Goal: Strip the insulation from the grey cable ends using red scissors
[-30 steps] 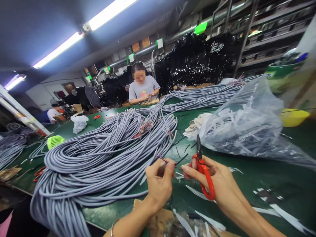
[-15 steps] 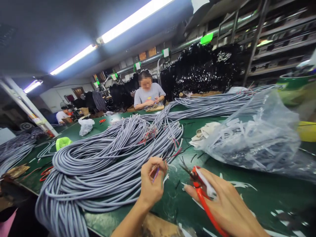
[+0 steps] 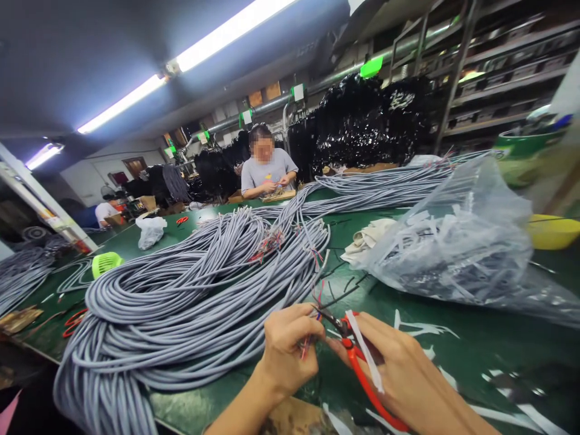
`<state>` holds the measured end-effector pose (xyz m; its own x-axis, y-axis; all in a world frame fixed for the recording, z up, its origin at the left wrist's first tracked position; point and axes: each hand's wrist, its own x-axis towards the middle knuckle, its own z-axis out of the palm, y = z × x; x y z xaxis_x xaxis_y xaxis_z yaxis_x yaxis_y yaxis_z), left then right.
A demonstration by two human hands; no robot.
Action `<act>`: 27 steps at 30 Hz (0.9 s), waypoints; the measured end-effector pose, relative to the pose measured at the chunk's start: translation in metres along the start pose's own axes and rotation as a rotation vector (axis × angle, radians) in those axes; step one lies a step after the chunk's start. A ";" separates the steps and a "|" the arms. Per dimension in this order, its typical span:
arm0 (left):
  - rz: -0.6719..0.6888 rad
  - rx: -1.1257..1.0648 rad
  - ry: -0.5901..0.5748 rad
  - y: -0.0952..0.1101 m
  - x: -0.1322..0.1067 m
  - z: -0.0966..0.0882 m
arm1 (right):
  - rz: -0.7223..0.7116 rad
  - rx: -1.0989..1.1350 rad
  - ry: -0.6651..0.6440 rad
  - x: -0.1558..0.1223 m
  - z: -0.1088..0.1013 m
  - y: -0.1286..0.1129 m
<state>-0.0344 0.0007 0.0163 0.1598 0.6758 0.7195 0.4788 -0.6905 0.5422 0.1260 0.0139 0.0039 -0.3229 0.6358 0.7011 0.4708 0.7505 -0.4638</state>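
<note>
My left hand is closed around thin coloured wires, among them red and blue ones, at a cable's end. Red-handled cutters are in my right hand, their dark jaws right by the wires above my left fingers. Whether the jaws touch the wires I cannot tell. A white strip lies across the cutters, against my right fingers. Left of my hands spreads a big coiled bundle of grey cables, with bare red and other coloured wire ends showing.
A clear plastic bag of white strips stands at the right beside a beige cloth. White scraps lie on the green table. Red-handled scissors and a green plastic item lie left. A co-worker sits across the table.
The cutters in my right hand have moved left, up to the wires in my left hand. My left hand has turned slightly and shifted right. The view has shifted a little.
</note>
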 end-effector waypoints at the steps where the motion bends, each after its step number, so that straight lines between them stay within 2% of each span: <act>1: -0.006 -0.008 -0.015 -0.001 0.000 0.000 | -0.004 -0.002 -0.013 -0.001 0.000 0.001; 6: -0.096 -0.113 -0.047 -0.004 -0.001 0.001 | -0.023 -0.056 -0.043 -0.007 0.000 0.006; 11: -0.407 -0.367 0.039 -0.005 -0.002 0.007 | -0.031 -0.073 -0.050 -0.008 0.000 0.005; 13: -0.487 -0.436 0.042 -0.006 0.000 0.008 | -0.019 -0.060 -0.056 -0.006 -0.001 0.003; 16: -0.614 -0.484 0.030 -0.007 0.010 0.009 | 0.028 -0.028 -0.052 0.000 -0.004 0.005; 19: -0.706 -0.554 0.012 -0.009 0.020 0.008 | 0.162 -0.082 -0.023 0.008 -0.013 0.014; 21: -0.728 -0.606 0.021 -0.005 0.023 0.003 | 0.310 -0.201 -0.097 0.014 -0.022 0.023; 24: -0.776 -0.664 0.040 0.017 0.014 -0.012 | 0.508 -0.457 -0.387 0.022 -0.032 0.034; 26: -0.815 -0.671 -0.037 0.041 -0.003 -0.029 | 0.573 -0.584 -0.529 0.024 -0.036 0.040; 27: -0.840 -0.650 -0.140 0.053 -0.014 -0.038 | 0.585 -0.617 -0.565 0.024 -0.036 0.043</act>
<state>-0.0441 -0.0554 0.0517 0.1108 0.9935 -0.0252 -0.0638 0.0324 0.9974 0.1678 0.0555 0.0202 -0.1714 0.9849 0.0221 0.9684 0.1726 -0.1801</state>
